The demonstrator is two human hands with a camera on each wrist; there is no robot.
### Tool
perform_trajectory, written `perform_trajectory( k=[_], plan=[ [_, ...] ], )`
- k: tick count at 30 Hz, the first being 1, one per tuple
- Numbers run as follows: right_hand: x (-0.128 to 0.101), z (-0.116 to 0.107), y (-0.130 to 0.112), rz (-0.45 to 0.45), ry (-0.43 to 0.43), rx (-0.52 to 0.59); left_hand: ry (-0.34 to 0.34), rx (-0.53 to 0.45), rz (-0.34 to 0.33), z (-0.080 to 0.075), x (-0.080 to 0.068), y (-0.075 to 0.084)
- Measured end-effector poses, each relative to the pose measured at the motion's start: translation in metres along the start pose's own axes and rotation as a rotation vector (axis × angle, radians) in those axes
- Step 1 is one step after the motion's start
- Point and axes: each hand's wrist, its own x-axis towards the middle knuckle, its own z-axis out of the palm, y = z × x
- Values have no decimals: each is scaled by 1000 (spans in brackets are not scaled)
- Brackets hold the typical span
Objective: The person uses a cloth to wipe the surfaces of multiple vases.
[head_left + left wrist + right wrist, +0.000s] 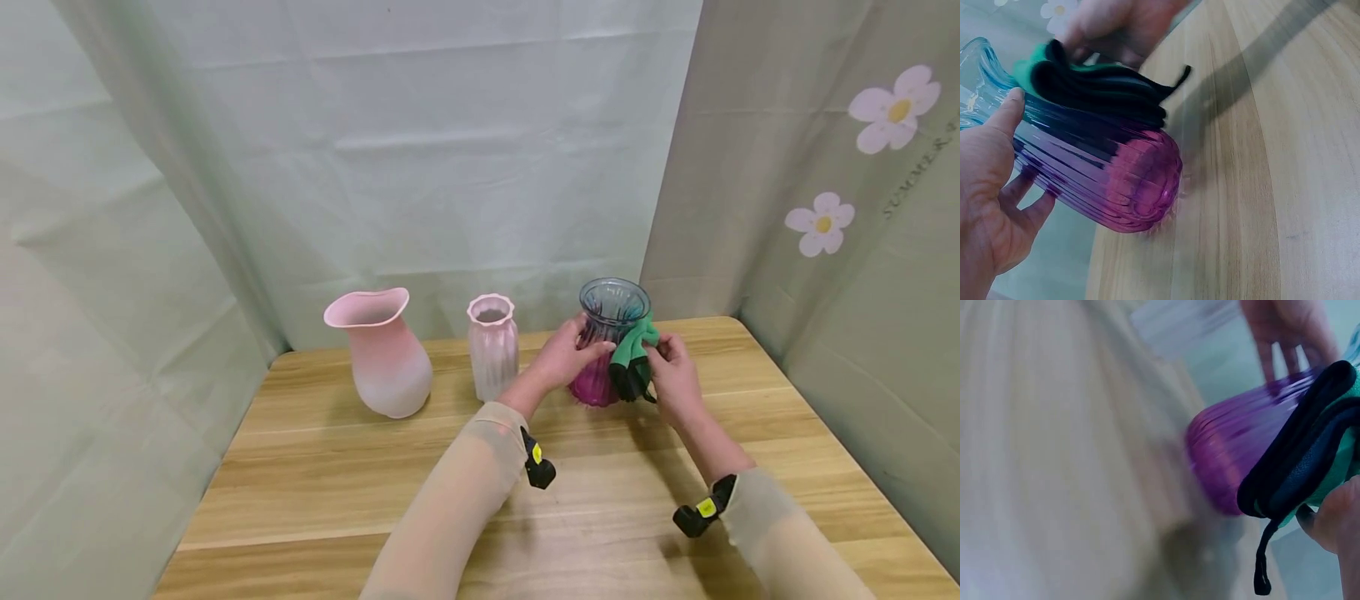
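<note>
A ribbed glass vase (592, 390), blue at its flared rim and magenta at the base, stands at the back right of the table. My left hand (561, 357) grips its side, thumb toward the front and fingers round the left. On the vase's right side lies a folded green cloth with black edging (635, 354), which my right hand (675, 379) holds against the glass. In the left wrist view the cloth (1094, 97) covers part of the vase wall. A black loop dangles from the cloth (1300, 462) in the right wrist view.
To the left of the glass vase stands a slim pale pink fluted vase (495, 358). Farther left is a wider pink-and-white vase (390, 367) with a wavy lip. The wooden table (315, 483) has fabric curtains (450, 167) behind it and at both sides.
</note>
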Motion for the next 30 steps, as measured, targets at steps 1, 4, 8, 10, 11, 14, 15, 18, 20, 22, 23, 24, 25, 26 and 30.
perform_trajectory(
  k=[1, 4, 8, 10, 11, 14, 15, 18, 20, 22, 23, 24, 25, 26, 30],
  plan=[
    [2, 2, -5, -11, -8, 42, 0, 5, 0, 0, 0, 0],
    [6, 5, -19, -11, -37, 158, 1, 20, -8, 0, -1, 1],
    [8, 6, -33, 37, -32, 322, -11, 35, -36, 1, -2, 1],
    [8, 5, -37, 54, -22, 386, -13, 34, -44, 2, -3, 1],
    [8, 5, -38, 62, -19, 396, -13, 33, -42, 2, -2, 1],
    [8, 6, -41, 64, -22, 387, -3, 22, -36, 2, -2, 0],
    [8, 6, -41, 61, -29, 381, 1, 20, -35, 2, -2, 0],
    [8, 4, -42, 57, -50, 371, 6, 15, -14, 1, -1, -1],
    [8, 2, -42, 52, -62, 358, 8, 13, 0, 1, 0, -1],
    [7, -3, -43, 53, -82, 361, 3, 13, 9, 1, 0, -1],
    [7, -7, -42, 53, -90, 363, 2, 12, 6, 2, 0, -1],
    [7, -11, -42, 52, -92, 358, 1, 13, 1, 2, 0, -1],
    [6, -14, -42, 51, -92, 356, 1, 14, -6, 2, -1, 0],
    [6, -19, -43, 51, -95, 366, 0, 16, -10, 2, -1, 0],
    [5, -35, -43, 48, -80, 367, -2, 8, 3, 2, -1, 0]
  ],
)
